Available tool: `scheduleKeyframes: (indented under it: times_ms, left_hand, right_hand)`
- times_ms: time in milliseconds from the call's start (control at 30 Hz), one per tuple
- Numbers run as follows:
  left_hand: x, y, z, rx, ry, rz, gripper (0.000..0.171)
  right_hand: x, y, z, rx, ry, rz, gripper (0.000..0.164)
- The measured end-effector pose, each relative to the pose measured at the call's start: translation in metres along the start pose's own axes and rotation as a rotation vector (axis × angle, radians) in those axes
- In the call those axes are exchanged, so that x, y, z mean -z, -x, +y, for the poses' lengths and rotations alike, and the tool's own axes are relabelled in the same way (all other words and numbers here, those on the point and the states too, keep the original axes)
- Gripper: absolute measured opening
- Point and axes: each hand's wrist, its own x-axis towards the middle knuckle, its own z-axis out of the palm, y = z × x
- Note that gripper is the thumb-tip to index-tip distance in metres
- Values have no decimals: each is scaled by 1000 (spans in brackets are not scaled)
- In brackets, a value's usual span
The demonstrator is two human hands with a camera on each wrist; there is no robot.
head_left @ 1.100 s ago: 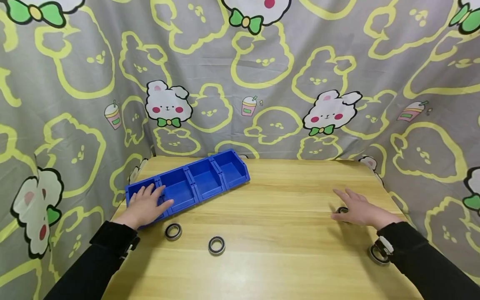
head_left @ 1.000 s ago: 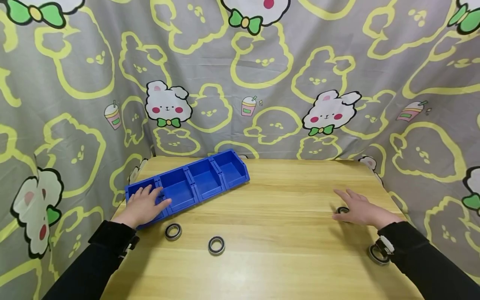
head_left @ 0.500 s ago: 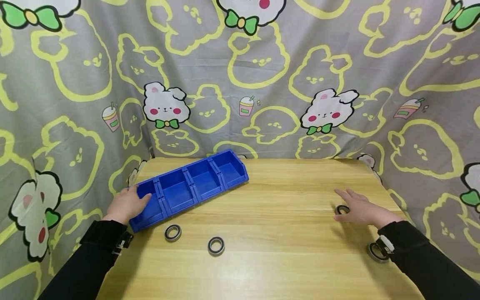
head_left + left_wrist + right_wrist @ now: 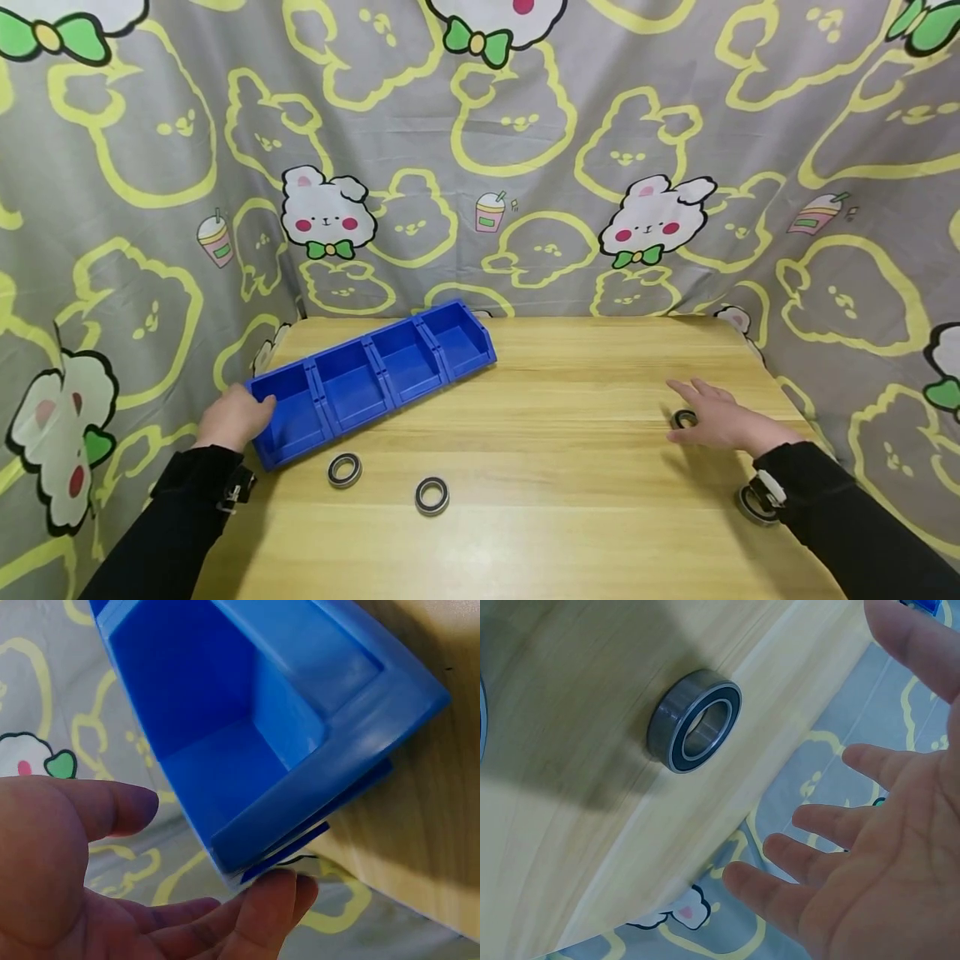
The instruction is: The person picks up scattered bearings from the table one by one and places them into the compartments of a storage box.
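Observation:
At the near left end of a blue row of bins (image 4: 381,372), my left hand (image 4: 234,417) reaches around the outer side. In the left wrist view its fingertips lie right at the lower edge of the end bin (image 4: 352,712), and the thumb (image 4: 124,808) stands apart from the wall. My right hand (image 4: 723,419) hovers at the right with fingers spread, holding nothing. Close by it on the table is a ball bearing (image 4: 664,731), a steel ring with a black seal. A second bearing (image 4: 745,507) is partly hidden beneath the right wrist.
Two more bearings lie flat in front of the bins, one on the left (image 4: 332,477) and one nearer the middle (image 4: 431,511). The wooden table (image 4: 555,467) ends at a grey patterned curtain (image 4: 540,200) behind and on both sides.
My left hand has moved left from over the end compartment to the outer side of the row, uncovering that compartment. The right hand stays in place. The view has shifted slightly.

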Motion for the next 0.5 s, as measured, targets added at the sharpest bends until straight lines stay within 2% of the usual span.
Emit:
scheduleKeyframes:
  times_ms: [200, 367, 500]
  left_hand:
    - [-8, -6, -5, 12, -4, -33, 67]
    - [-14, -9, -7, 54, 29, -24, 66]
    - [-18, -12, -10, 51, 38, -25, 65]
  right_hand:
    - [0, 2, 0, -7, -9, -4, 99]
    - [1, 3, 1, -4, 0, -2, 97]
    - [0, 5, 2, 4, 6, 19, 94]
